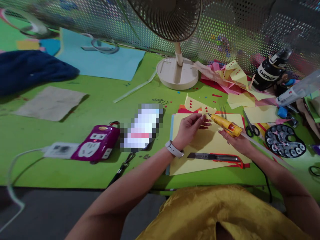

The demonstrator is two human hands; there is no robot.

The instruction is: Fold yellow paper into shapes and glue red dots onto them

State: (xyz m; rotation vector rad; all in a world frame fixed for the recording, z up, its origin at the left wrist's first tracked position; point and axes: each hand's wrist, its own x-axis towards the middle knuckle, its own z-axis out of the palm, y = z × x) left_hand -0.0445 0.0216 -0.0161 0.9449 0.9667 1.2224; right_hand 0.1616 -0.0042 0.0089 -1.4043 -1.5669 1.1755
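Note:
My right hand (237, 141) grips a yellow hot glue gun (225, 125), its nozzle pointing left toward the fingertips of my left hand (190, 128). My left hand pinches something small at the nozzle tip; I cannot tell what it is. Both hands hover over a yellow paper sheet (200, 156) on the green table (100, 96). A box cutter (212, 156) with a red handle lies on that sheet just below my hands. A white watch band circles my left wrist.
Scissors (251, 128) and a black paint palette (285, 140) lie to the right. A fan base (177, 71), paper scraps (235, 76), a black bottle (271, 70), a purple power strip (96, 143) and a blue cloth (30, 70) surround the work area.

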